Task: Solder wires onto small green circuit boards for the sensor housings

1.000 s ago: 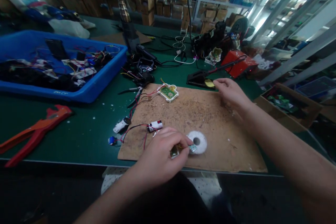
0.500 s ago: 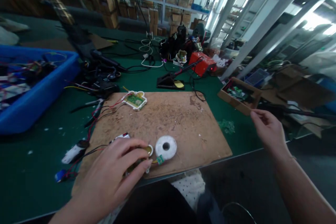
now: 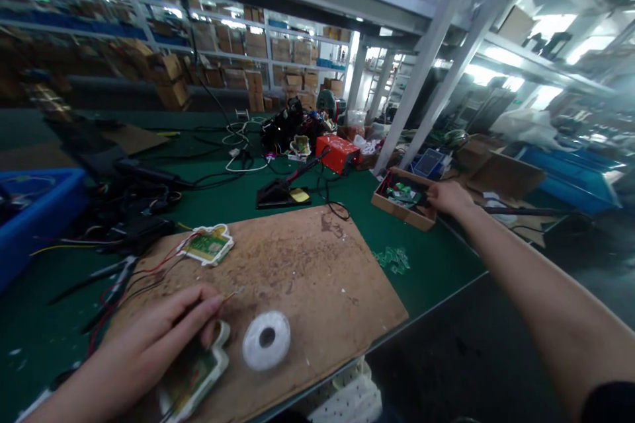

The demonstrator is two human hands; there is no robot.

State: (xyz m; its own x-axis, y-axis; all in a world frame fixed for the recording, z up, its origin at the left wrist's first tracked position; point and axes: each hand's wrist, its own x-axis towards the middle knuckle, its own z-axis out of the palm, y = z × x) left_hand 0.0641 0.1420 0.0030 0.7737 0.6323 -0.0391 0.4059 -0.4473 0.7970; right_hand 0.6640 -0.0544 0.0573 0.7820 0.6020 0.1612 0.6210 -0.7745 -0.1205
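Note:
Thumb and forefinger of my left hand (image 3: pixel 181 324) are closed on thin yellow and red wires (image 3: pixel 229 296), whose tips stick out to the right. Under this hand lies a white-rimmed housing with a green circuit board (image 3: pixel 198 377), partly hidden by my fingers. A white solder-like spool (image 3: pixel 266 340) lies flat on the brown board (image 3: pixel 317 291), just right of the housing. My right hand (image 3: pixel 446 198) reaches far out to the cardboard box (image 3: pixel 404 211) of small green circuit boards. Its fingers are curled at the box's right end; what they hold, if anything, is hidden.
Another white-rimmed circuit board (image 3: pixel 207 244) with wires lies at the board's far left corner. Behind are a soldering iron stand (image 3: pixel 282 193) and a red soldering station (image 3: pixel 338 153). A blue bin (image 3: pixel 44 211) stands left; clear plastic scraps (image 3: pixel 393 259) lie right.
The view has shifted. My right hand has moved from the box's near corner to its right end. My left hand now pinches the wires; the small green board beside the spool no longer shows there.

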